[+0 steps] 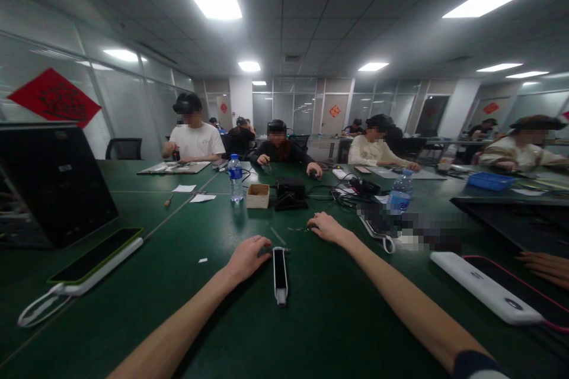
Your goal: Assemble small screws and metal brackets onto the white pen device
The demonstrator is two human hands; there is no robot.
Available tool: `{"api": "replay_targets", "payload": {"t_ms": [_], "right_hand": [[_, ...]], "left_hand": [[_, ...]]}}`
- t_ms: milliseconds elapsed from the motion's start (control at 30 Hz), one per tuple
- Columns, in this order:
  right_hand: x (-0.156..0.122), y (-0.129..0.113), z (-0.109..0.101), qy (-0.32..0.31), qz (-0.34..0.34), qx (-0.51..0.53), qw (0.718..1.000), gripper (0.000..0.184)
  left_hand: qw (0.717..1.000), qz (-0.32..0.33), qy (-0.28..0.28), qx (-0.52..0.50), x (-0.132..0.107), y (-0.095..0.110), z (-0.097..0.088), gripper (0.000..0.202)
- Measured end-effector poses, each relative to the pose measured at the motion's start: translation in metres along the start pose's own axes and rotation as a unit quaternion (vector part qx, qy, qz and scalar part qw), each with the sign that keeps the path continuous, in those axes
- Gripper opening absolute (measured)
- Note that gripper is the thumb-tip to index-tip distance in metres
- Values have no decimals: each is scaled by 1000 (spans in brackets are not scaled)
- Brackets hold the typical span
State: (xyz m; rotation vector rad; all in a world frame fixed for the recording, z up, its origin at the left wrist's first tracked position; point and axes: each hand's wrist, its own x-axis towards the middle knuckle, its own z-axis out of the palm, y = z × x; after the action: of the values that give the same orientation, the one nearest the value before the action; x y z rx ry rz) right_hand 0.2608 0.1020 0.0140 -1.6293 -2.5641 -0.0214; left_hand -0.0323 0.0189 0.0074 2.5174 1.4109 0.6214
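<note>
My left hand (247, 256) rests on the green table (178, 284), fingers curled, its fingertips touching the top end of a narrow black-and-white stick-shaped device (280, 273) that lies flat pointing toward me. My right hand (326, 227) lies further out on the table, fingers bent over some small dark thing (300, 228) that I cannot make out. A thin rod (278, 235) lies between the two hands.
A small cardboard box (258, 195), a water bottle (235, 178) and a black device with cables (291, 192) stand beyond my hands. A phone on a power bank (95, 259) lies left, a white power bank (482, 287) right. Several people sit across the table; another person's hand (544, 265) shows at the right.
</note>
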Motion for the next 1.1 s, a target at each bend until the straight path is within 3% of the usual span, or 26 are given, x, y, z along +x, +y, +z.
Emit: {"api": "replay_targets", "payload": {"t_ms": [500,733,1000,1100], "right_hand": [[0,1,-1,48,13,-16,999,26],[2,8,-2,-33,-3,21,999,23],[0,-3,1,43,-17,-15,999,23],[3,-7,6,45,-33,-31,998,24]], "left_hand": [[1000,-7,10,-6,0,2,-2,21],[1000,-4,5,1,-1,0,-2,23],[1000,4,11,17,0,-2,0,21],[1000,1,8,18,0,-3,1,21]]}}
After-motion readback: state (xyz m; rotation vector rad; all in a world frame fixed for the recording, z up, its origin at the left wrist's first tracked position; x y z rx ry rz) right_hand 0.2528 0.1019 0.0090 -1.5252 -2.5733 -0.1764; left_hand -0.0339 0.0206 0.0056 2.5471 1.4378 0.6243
